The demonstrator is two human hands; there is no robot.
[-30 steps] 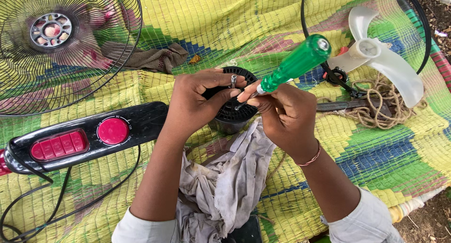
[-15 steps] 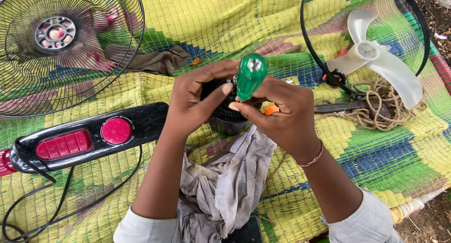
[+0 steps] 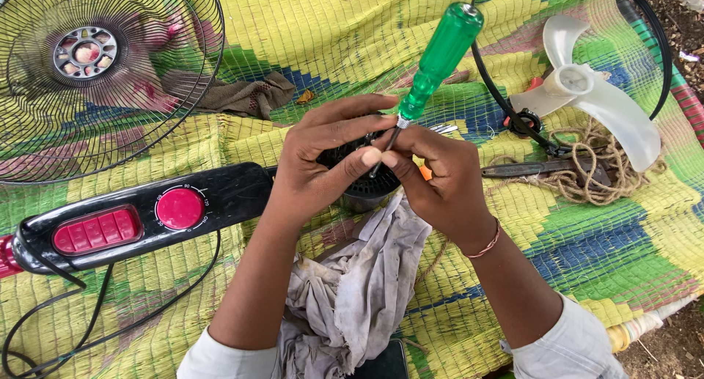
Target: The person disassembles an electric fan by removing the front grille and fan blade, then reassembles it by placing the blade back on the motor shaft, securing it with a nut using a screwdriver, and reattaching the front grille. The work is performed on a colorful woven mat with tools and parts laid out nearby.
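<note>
— What's moved since half a second back?

— Tilted up and away, the green-handled screwdriver [image 3: 438,62] now leans toward the mat's far edge; earlier its butt faced the camera; both hands stay put.

— And the grip?

— Right hand [image 3: 440,177] pinches the metal shaft near the tip; left hand [image 3: 323,163] is clasped around the black fan motor [image 3: 363,188], mid-mat; a grey rag [image 3: 352,291] lies under it.

— Further out?

— Black control base [image 3: 139,218] with red dial and red buttons toward the left edge; wire guard [image 3: 95,71] at the far left corner; white blade [image 3: 594,93] and rope [image 3: 587,170] toward the right edge, on the woven mat [image 3: 279,20].
</note>
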